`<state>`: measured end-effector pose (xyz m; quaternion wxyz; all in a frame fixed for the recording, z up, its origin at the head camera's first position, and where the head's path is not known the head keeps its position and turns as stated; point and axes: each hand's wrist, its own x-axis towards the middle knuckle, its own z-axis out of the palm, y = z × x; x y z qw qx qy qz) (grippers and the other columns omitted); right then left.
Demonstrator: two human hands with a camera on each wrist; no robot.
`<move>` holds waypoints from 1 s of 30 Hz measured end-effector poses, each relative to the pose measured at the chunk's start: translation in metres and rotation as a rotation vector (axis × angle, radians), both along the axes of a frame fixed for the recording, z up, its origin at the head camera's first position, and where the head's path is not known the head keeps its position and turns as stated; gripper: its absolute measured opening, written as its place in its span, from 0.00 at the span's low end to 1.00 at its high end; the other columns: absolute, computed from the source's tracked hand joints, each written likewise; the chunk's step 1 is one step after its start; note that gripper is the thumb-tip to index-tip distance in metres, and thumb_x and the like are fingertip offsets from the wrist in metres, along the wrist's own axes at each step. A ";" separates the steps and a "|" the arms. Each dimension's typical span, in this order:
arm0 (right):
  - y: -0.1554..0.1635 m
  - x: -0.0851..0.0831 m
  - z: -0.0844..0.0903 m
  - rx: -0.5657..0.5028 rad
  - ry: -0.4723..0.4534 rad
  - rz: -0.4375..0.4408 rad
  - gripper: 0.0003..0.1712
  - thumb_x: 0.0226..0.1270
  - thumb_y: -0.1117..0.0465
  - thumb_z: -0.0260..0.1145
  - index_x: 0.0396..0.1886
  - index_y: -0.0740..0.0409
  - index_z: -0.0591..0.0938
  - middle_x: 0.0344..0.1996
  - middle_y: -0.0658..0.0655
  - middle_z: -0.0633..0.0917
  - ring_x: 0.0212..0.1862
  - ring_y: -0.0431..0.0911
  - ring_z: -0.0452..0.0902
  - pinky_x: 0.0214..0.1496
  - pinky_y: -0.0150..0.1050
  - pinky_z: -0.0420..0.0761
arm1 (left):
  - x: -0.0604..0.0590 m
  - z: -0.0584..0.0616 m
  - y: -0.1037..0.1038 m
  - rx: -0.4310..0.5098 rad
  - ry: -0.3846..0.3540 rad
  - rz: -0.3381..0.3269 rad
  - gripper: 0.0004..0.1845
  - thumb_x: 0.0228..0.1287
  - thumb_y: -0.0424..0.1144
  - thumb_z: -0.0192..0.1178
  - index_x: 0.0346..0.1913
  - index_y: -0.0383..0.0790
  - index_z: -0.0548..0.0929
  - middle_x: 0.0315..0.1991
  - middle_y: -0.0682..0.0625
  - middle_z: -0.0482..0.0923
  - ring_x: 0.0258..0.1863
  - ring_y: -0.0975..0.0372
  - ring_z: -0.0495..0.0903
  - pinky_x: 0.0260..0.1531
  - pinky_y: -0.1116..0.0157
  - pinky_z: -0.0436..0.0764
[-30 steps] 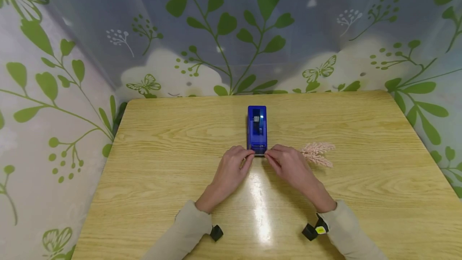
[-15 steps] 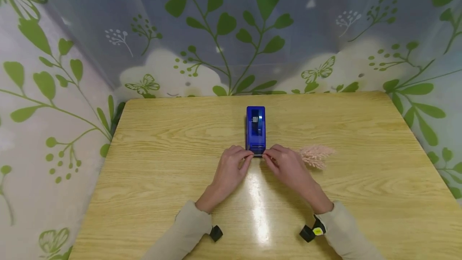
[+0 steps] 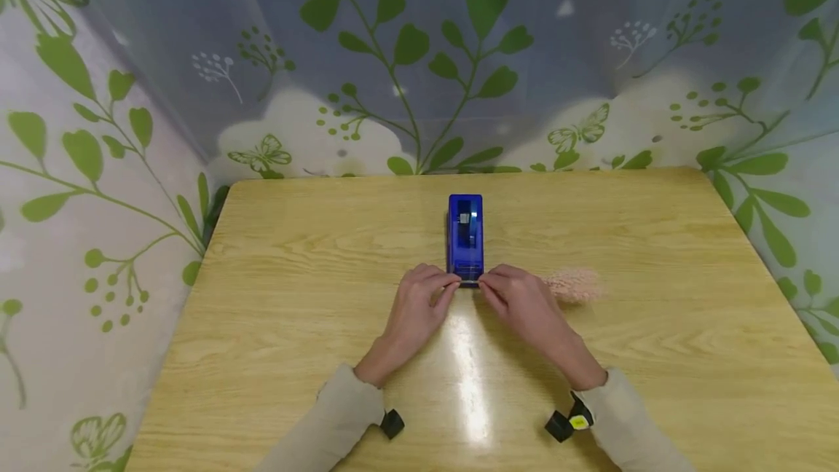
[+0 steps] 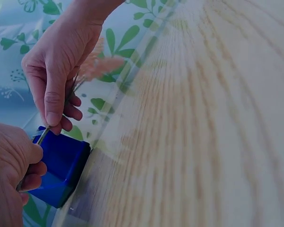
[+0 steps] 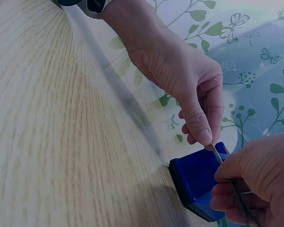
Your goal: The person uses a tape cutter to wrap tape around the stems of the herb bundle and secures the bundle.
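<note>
A blue tape dispenser [image 3: 466, 242] stands on the table with its cutting end toward me. Right at that end, my left hand [image 3: 416, 312] and right hand [image 3: 532, 312] pinch a thin flower stem [image 4: 44, 137] from either side, thumbs against fingers. Its pink wheat-like heads [image 3: 578, 285] stick out to the right beyond my right hand and look blurred. In the right wrist view, a bit of clear tape [image 5: 223, 156] shows between the stem and the dispenser's toothed edge. Much of the stem is hidden by fingers.
The wooden table [image 3: 295, 253] reaches back to a patterned curtain [image 3: 419, 57] with green leaves and butterflies. Black camera mounts [image 3: 392, 424] sit at both wrists, close above the tabletop. Light glares off the wood in front of the dispenser.
The pink heads, distinct as two a second ago, now look merged and blurred as the stem turns. Both hands stay at the dispenser's front, hardly shifted.
</note>
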<state>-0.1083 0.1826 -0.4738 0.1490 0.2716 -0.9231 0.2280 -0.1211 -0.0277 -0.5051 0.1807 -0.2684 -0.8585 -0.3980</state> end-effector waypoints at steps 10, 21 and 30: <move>0.001 0.000 0.000 -0.014 0.049 -0.026 0.06 0.64 0.69 0.76 0.41 0.65 0.92 0.36 0.59 0.91 0.35 0.50 0.88 0.35 0.41 0.88 | 0.001 0.000 0.002 0.010 0.003 0.004 0.04 0.66 0.31 0.72 0.42 0.37 0.92 0.36 0.49 0.89 0.39 0.59 0.85 0.47 0.59 0.84; 0.002 -0.001 -0.001 0.000 0.099 -0.024 0.08 0.61 0.67 0.79 0.40 0.62 0.92 0.35 0.58 0.92 0.33 0.48 0.88 0.36 0.44 0.86 | 0.003 0.003 0.001 -0.033 -0.037 0.048 0.03 0.69 0.33 0.70 0.41 0.37 0.91 0.36 0.49 0.86 0.39 0.58 0.83 0.46 0.59 0.83; -0.001 0.001 0.000 -0.018 -0.085 -0.070 0.08 0.76 0.63 0.67 0.39 0.62 0.89 0.35 0.58 0.89 0.31 0.47 0.84 0.30 0.40 0.83 | -0.001 0.000 0.000 0.039 0.012 0.029 0.03 0.65 0.31 0.73 0.39 0.35 0.92 0.34 0.49 0.86 0.37 0.58 0.82 0.40 0.62 0.81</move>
